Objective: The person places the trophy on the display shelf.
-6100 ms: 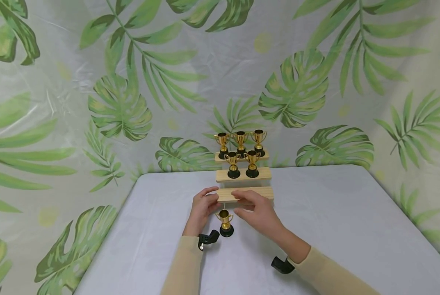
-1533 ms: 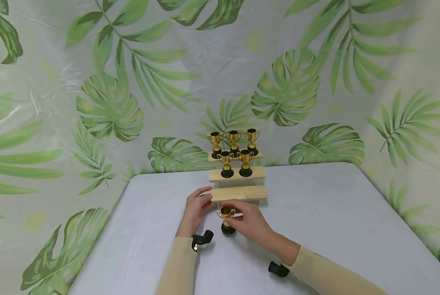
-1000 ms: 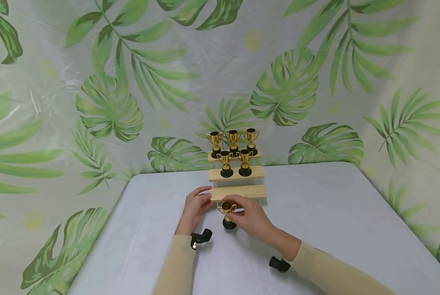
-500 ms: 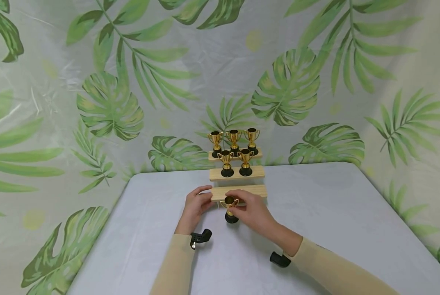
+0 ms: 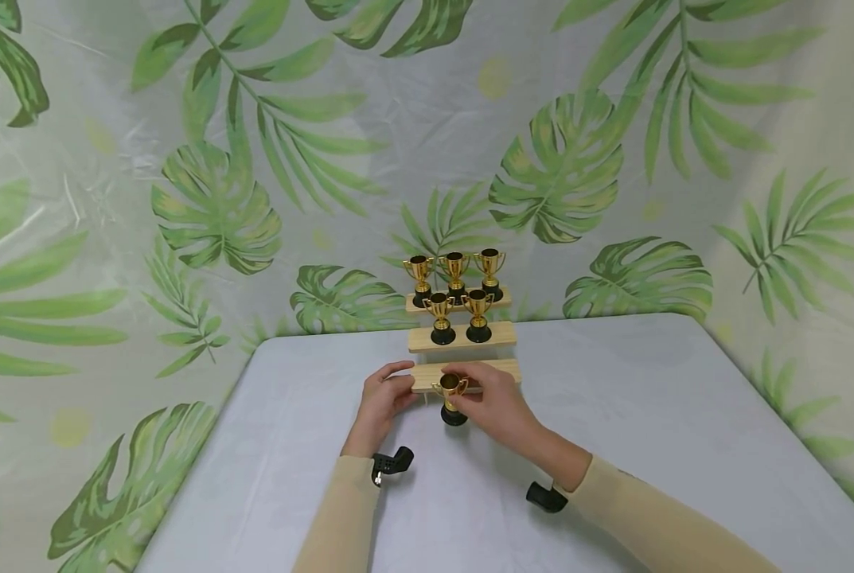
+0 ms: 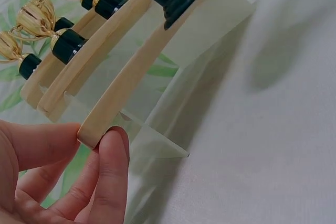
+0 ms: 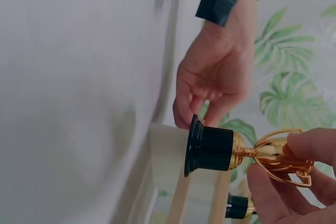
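My left hand (image 5: 384,399) pinches the left end of the lowest wooden shelf board (image 6: 123,90), thumb on one face and fingertips on the other in the left wrist view. My right hand (image 5: 497,403) pinches a small gold trophy (image 7: 215,148) by its cup, between thumb and fingers. Its black round base hangs off the table, upright, just in front of the lowest board in the head view. Two like trophies (image 5: 478,314) stand on the middle board (image 5: 501,336), and three more (image 5: 455,274) on the top board (image 5: 414,304).
The stepped stand has translucent side panels (image 6: 168,140) under its boards. A white cloth covers the table (image 5: 613,414). Behind it hangs a leaf-print backdrop (image 5: 369,199). A black wrist camera (image 5: 545,497) sits on the right forearm, another (image 5: 394,463) on the left.
The trophy stood on the table between the hands; my right hand has gripped it, lifted it and carried it slightly right and toward the lowest board. My left hand stays at the board's end.
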`<state>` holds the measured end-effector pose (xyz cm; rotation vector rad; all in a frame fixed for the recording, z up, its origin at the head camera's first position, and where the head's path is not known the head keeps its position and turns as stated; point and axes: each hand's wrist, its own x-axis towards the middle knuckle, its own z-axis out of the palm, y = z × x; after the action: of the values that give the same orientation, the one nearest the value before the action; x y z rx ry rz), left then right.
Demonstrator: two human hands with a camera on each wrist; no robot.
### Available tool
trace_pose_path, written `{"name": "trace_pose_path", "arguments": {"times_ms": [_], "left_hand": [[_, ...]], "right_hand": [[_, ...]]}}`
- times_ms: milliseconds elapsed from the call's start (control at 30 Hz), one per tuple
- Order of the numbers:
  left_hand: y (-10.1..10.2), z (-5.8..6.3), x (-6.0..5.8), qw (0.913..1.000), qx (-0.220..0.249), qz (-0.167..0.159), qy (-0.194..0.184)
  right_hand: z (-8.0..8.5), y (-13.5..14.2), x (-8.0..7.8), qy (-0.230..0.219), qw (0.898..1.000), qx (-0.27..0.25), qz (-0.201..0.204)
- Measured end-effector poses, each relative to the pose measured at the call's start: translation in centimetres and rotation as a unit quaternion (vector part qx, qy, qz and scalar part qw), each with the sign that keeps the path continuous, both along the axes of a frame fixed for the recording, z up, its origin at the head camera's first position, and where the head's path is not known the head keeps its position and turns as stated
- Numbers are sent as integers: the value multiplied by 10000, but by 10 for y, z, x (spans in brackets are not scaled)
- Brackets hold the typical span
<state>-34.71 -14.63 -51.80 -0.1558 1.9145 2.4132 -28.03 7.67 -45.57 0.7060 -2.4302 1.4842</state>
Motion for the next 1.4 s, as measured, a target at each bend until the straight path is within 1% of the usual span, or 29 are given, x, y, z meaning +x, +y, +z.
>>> {"name": "trace_pose_path", "arguments": {"times_ms": [167, 333, 533, 833, 1067, 1200, 1267, 1400], "left_hand": [[0, -1, 0, 10000, -23, 14, 10], [0, -2, 0, 10000, -13, 16, -82], [0, -1, 1, 9999, -8, 65, -83], [0, 0, 0, 9999, -50, 73, -87], [0, 0, 1, 9999, -87, -17, -63], [0, -1, 0, 9999, -99, 12, -84], [0, -3, -1, 9999, -131, 80, -80], [-1, -4, -1, 9998, -133, 84, -85]], "right_hand": [[3, 1, -3, -31, 10000, -12, -55], [6, 2, -4, -88, 9999, -42, -76], [9, 3, -10, 10, 10000, -73, -7], [14, 8, -18, 91, 9999, 65, -58], [18, 10, -22, 170, 9995, 198, -189], [19, 10, -25, 223, 9991, 240, -261], [19, 10, -27, 227, 9990, 257, -300], [21, 10, -30, 210, 9990, 226, -321]]}}
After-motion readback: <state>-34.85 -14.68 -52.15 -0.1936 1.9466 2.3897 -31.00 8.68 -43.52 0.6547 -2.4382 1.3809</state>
